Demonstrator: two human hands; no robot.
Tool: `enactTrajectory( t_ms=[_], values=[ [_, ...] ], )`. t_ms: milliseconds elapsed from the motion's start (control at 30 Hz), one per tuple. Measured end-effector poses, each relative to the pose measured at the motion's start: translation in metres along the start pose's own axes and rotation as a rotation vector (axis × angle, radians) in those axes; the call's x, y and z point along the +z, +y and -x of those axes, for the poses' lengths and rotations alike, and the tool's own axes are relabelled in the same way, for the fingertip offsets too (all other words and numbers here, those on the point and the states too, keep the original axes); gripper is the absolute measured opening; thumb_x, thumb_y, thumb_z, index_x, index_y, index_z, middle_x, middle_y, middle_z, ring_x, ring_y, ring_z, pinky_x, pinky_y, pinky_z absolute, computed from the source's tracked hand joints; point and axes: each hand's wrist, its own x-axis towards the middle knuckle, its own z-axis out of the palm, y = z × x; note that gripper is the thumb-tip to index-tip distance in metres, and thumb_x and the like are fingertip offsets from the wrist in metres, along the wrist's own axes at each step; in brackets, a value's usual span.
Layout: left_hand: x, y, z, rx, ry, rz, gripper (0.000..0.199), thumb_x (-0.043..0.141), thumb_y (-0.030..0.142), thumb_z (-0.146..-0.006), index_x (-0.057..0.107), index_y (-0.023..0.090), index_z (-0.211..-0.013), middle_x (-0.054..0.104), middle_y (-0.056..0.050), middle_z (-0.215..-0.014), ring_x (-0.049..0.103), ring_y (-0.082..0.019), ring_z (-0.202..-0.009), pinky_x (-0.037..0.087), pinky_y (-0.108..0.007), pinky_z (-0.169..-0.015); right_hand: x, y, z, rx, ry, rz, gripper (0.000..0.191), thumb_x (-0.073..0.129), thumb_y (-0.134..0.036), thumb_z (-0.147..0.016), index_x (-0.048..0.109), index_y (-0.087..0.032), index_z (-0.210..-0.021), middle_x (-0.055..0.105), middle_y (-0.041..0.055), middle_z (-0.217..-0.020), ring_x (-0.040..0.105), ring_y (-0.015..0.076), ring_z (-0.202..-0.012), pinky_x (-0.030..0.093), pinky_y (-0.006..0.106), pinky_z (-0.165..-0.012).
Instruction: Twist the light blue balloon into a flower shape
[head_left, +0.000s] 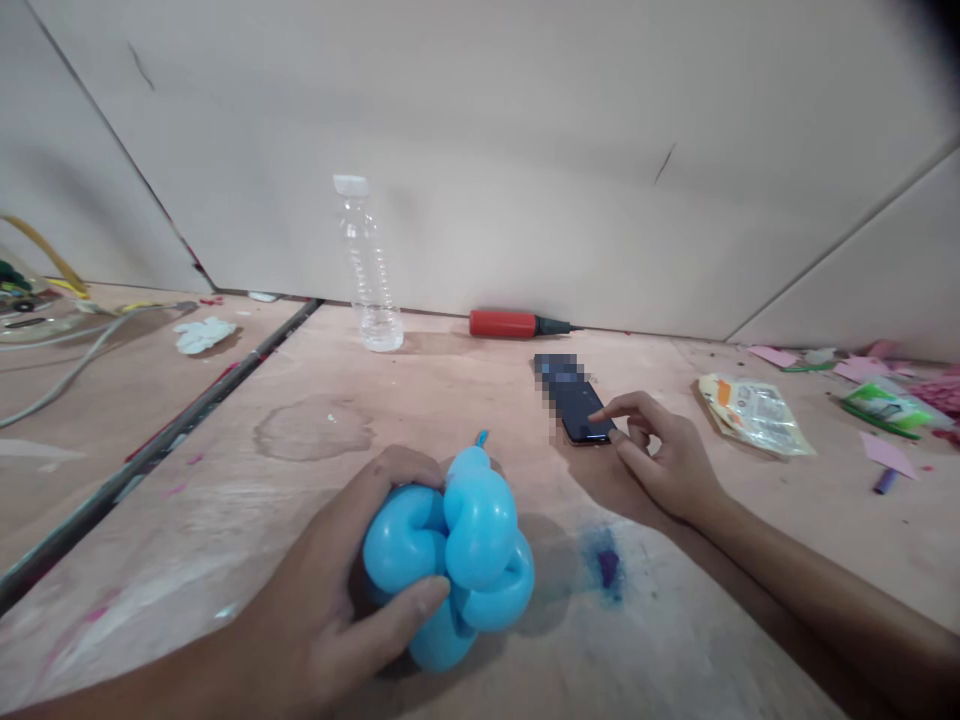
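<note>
My left hand (360, 580) is closed around a twisted blue balloon (481, 525), its thumb in front and fingers behind. The balloon is bent into several rounded loops, with a small knotted tip at the top. To the right, a dark smartphone (581, 405) lies flat, its upper part blurred out. The index finger of my right hand (660, 450) reaches onto the lower part of the screen, with the thumb by the phone's bottom edge. The other fingers of that hand are curled and hold nothing.
Against the wall lies a red hand pump (504, 324). A clear plastic bottle (367, 270) stands left of it. At right are a plastic packet (752, 415) and pink paper scraps (889, 455). A dark gap (150, 445) crosses the wooden surface at left, beyond it cables (97, 340).
</note>
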Motion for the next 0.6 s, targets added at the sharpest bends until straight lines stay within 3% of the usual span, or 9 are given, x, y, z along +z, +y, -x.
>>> enactTrajectory(
  t_ms=[200, 333, 533, 600],
  values=[
    [-0.0003, -0.0013, 0.0005, -0.005, -0.025, 0.044, 0.033, 0.064, 0.044, -0.089, 0.054, 0.034, -0.119, 0.068, 0.0, -0.106, 0.068, -0.023, -0.091, 0.056, -0.035, -0.075, 0.0, -0.0043, 0.0001, -0.018, 0.038, 0.053, 0.016, 0.056, -0.022, -0.086, 0.068, -0.022, -0.097, 0.038, -0.0083, -0.053, 0.041, 0.015, -0.048, 0.033, 0.03, -0.055],
    [-0.0001, -0.0017, 0.0, -0.003, -0.036, 0.058, 0.033, 0.063, 0.043, -0.09, 0.053, 0.033, -0.119, 0.067, 0.001, -0.105, 0.067, -0.021, -0.088, 0.054, -0.034, -0.074, -0.0003, -0.0056, -0.0017, 0.077, 0.129, 0.058, 0.013, 0.056, -0.023, -0.086, 0.066, -0.023, -0.095, 0.046, -0.0066, -0.055, 0.042, 0.0157, -0.048, 0.034, 0.031, -0.055],
    [-0.0006, -0.003, 0.0002, -0.014, -0.056, 0.062, 0.034, 0.063, 0.041, -0.091, 0.052, 0.035, -0.122, 0.065, 0.003, -0.108, 0.067, -0.019, -0.091, 0.053, -0.031, -0.077, 0.0002, -0.0021, -0.0018, -0.017, 0.065, 0.047, 0.012, 0.057, -0.023, -0.086, 0.068, -0.023, -0.091, 0.034, -0.0087, -0.051, 0.039, 0.0144, -0.046, 0.033, 0.03, -0.054],
    [-0.001, -0.0036, 0.0008, -0.013, -0.053, 0.047, 0.035, 0.063, 0.04, -0.09, 0.052, 0.035, -0.123, 0.064, 0.003, -0.11, 0.067, -0.019, -0.093, 0.053, -0.031, -0.078, 0.0007, -0.0005, -0.0013, -0.02, 0.078, 0.032, 0.012, 0.057, -0.021, -0.086, 0.068, -0.023, -0.091, 0.037, -0.0084, -0.052, 0.04, 0.0141, -0.047, 0.033, 0.03, -0.054]
  ],
)
